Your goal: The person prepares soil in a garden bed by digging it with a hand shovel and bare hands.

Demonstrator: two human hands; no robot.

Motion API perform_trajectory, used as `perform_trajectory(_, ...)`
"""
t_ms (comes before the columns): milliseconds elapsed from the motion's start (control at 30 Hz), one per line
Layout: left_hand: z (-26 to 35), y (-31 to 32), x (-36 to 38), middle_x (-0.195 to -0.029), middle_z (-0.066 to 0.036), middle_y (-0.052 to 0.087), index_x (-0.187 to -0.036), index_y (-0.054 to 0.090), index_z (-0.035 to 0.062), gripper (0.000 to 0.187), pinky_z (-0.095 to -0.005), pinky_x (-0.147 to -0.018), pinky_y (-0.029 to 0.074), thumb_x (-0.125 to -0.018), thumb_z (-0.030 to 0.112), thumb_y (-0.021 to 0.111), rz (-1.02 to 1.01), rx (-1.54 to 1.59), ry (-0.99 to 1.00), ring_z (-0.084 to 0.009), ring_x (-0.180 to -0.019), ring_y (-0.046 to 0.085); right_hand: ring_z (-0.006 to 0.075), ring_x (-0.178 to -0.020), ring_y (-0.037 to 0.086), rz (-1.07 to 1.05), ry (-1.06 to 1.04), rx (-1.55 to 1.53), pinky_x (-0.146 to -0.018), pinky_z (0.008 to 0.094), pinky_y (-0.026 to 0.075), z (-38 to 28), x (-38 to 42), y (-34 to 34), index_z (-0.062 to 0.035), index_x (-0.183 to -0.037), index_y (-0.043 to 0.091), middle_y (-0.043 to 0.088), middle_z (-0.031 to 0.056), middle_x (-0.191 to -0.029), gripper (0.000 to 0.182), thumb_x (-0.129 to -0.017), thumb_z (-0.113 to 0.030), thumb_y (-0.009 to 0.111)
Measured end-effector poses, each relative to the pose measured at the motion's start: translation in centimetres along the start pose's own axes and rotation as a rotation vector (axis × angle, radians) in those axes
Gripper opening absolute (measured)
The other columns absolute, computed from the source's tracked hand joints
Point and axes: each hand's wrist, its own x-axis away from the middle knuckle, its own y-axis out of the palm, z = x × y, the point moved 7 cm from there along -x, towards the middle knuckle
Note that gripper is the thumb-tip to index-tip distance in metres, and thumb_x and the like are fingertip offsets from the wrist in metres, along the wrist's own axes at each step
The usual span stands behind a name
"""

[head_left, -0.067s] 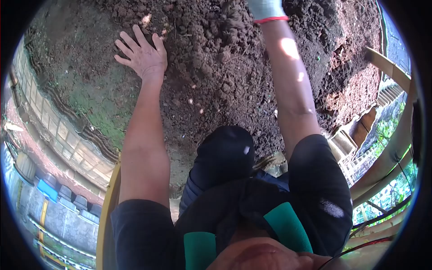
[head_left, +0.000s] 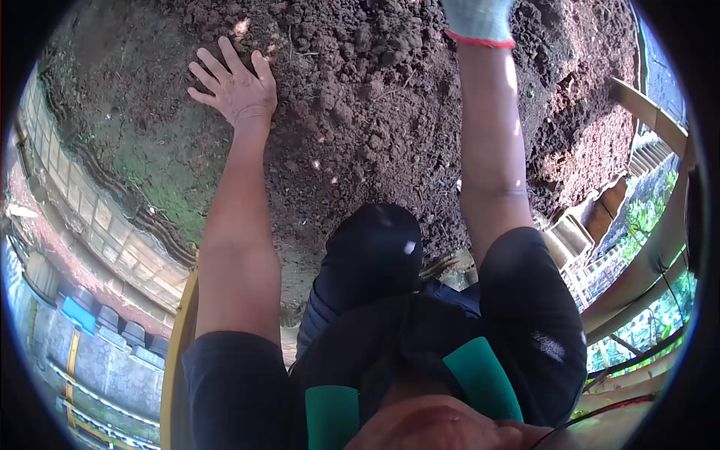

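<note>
Soil (head_left: 375, 127) fills the frame's upper middle, left hand (head_left: 246, 91) spread wide on it, upper left, holding nothing. Gloved right hand (head_left: 480, 16) has slid rightward at the top edge; fingers cut off, can't tell its grip.

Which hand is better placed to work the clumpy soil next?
Likely the right hand: gloved, by the clumpy soil, though its fingers are out of frame. The left hand is bare, spread palm-down near smoother soil.
</note>
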Motion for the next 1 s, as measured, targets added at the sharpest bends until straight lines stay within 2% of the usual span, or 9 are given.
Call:
perform_trajectory(100,0.8,2.1,-1.9,-0.169,-0.024,0.013,-0.164,0.024,0.0158,0.07,-0.0719,-0.119,0.0,-0.106,0.054,0.031,0.077,0.008,0.011,-0.047,-0.156,0.003,0.0112,-0.053,0.057,0.138,-0.065,0.156,-0.049,0.0273,0.046,1.7,0.5,-2.6,-0.0052,-0.073,0.064,0.064,0.0015,-0.065,0.014,-0.08,-0.002,0.076)
perform_trajectory(233,0.4,2.2,-1.6,-0.169,-0.024,0.015,-0.164,0.025,0.0157,0.07,-0.0722,-0.118,0.001,-0.105,0.054,0.033,0.067,-0.07,0.01,-0.0473,-0.156,0.006,0.0103,-0.055,0.054,0.079,0.588,0.545,-0.054,0.0289,0.046,12.6,5.2,-6.6,-0.0035,-0.072,0.063,0.063,0.0001,-0.065,0.017,-0.076,-0.009,0.079)
perform_trajectory(467,0.6,2.0,-1.7,-0.168,-0.024,0.018,-0.162,0.029,0.0165,0.069,-0.0719,-0.119,0.004,-0.105,0.053,0.037,0.1,-0.03,0.011,-0.0464,-0.155,0.009,0.0075,-0.052,0.053,0.147,-0.067,0.22,-0.05,0.0244,0.041,-0.4,3.0,-3.1,-0.0041,-0.073,0.069,0.062,0.0009,-0.063,0.01,-0.082,0.001,0.071)
perform_trajectory(567,0.3,2.4,-1.3,-0.168,-0.023,0.019,-0.163,0.028,0.0178,0.069,-0.0716,-0.118,0.005,-0.105,0.055,0.035,0.121,-0.055,0.016,-0.0461,-0.155,0.01,0.0121,-0.057,0.058,0.118,0.025,0.522,-0.056,0.0296,0.048,13.7,4.2,-8.4,-0.0032,-0.075,0.07,0.065,0.0008,-0.066,0.006,-0.08,-0.004,0.074)
perform_trajectory(667,0.3,2.3,-1.5,-0.168,-0.024,0.018,-0.163,0.028,0.0176,0.069,-0.0719,-0.118,0.004,-0.105,0.054,0.035,0.114,-0.046,0.016,-0.0465,-0.155,0.009,0.0117,-0.059,0.059,0.073,0.24,0.694,-0.058,0.0293,0.048,9.3,1.7,-6.2,-0.0032,-0.077,0.072,0.066,0.0017,-0.067,0.007,-0.078,-0.006,0.078)
perform_trajectory(767,0.6,2.2,-1.4,-0.168,-0.024,0.016,-0.163,0.027,0.0172,0.069,-0.0721,-0.118,0.002,-0.105,0.054,0.035,0.107,-0.019,0.012,-0.0465,-0.156,0.007,0.0071,-0.06,0.058,0.057,-0.023,0.28,-0.056,0.024,0.045,-1.3,0.5,-3.4,-0.0051,-0.073,0.07,0.066,0.0009,-0.067,0.011,-0.082,-0.005,0.076)
perform_trajectory(900,0.3,2.5,-1.7,-0.168,-0.023,0.018,-0.164,0.026,0.0182,0.07,-0.0713,-0.118,0.004,-0.105,0.056,0.034,0.129,-0.075,0.015,-0.0459,-0.155,0.011,0.0089,-0.059,0.056,0.216,-0.062,0.222,-0.055,0.0278,0.046,7.5,1.5,-6.4,-0.0056,-0.068,0.065,0.062,-0.0007,-0.064,0.017,-0.08,-0.007,0.077)
perform_trajectory(933,0.3,2.5,-1.5,-0.168,-0.023,0.02,-0.164,0.027,0.0187,0.07,-0.071,-0.118,0.005,-0.105,0.057,0.034,0.136,-0.093,0.015,-0.0457,-0.155,0.012,0.0092,-0.059,0.055,0.108,0.182,0.71,-0.057,0.0293,0.046,11.5,3.4,-6.5,-0.0044,-0.069,0.063,0.061,-0.0012,-0.064,0.016,-0.079,-0.006,0.076)
perform_trajectory(1000,0.3,2.5,-1.6,-0.168,-0.023,0.019,-0.164,0.027,0.0186,0.07,-0.0709,-0.119,0.005,-0.105,0.057,0.033,0.127,-0.098,0.007,-0.0457,-0.155,0.012,0.0083,-0.061,0.054,0.001,0.259,0.694,-0.059,0.0288,0.046,12.2,3.5,-6.1,-0.0038,-0.07,0.062,0.062,-0.0022,-0.066,0.016,-0.078,-0.005,0.076)
